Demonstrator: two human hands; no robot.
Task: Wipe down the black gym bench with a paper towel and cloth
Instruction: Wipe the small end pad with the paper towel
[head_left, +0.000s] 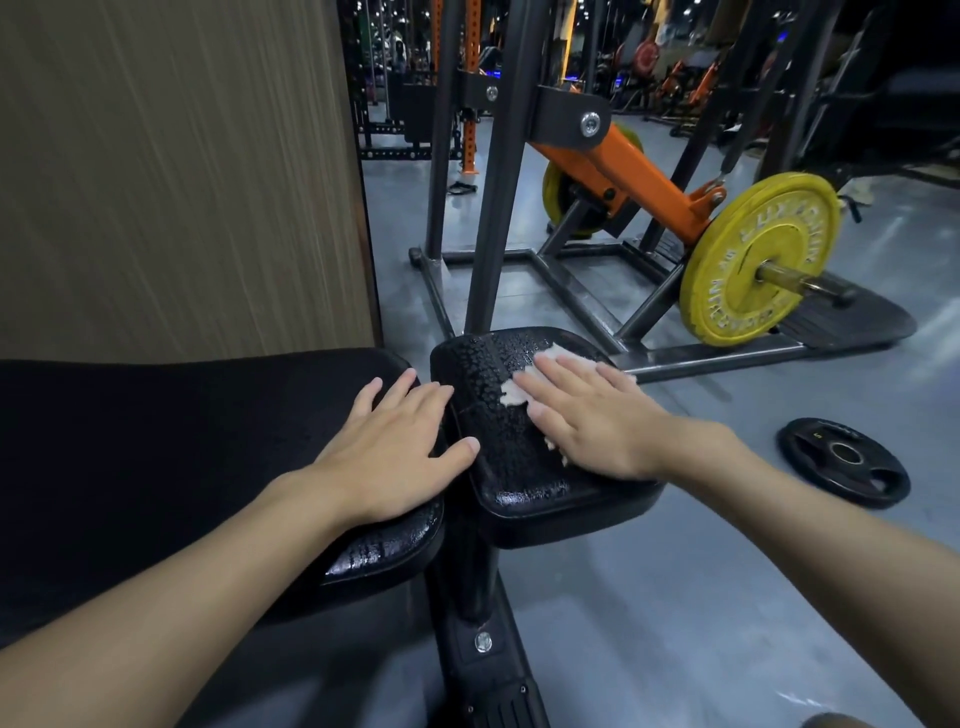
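White raised lettering ran around the yellow plate (759, 258), too worn and curved to read with certainty. The right hand (597, 415) lay flat, fingers spread and palm down, pressing a crumpled white paper towel (519, 391) against the small seat pad (498, 415) of the black bench; the towel showed only at the fingertips and under the heel of the hand. The pad's surface was beaded with wet drops. The left hand (395, 457) rested flat with fingers apart on the end of the long pad (156, 467), its thumb reaching over the gap to touch the seat pad; it held nothing. Both forearms stretched in from the lower corners. A wood-grain panel (176, 171) stood behind the long pad. Beyond the seat pad rose a dark steel frame (493, 208) with an orange lever arm (634, 176) carrying the yellow plate on its sleeve. A black plate (844, 462) lay flat on the grey floor (675, 597) to the right, well apart from the bench.
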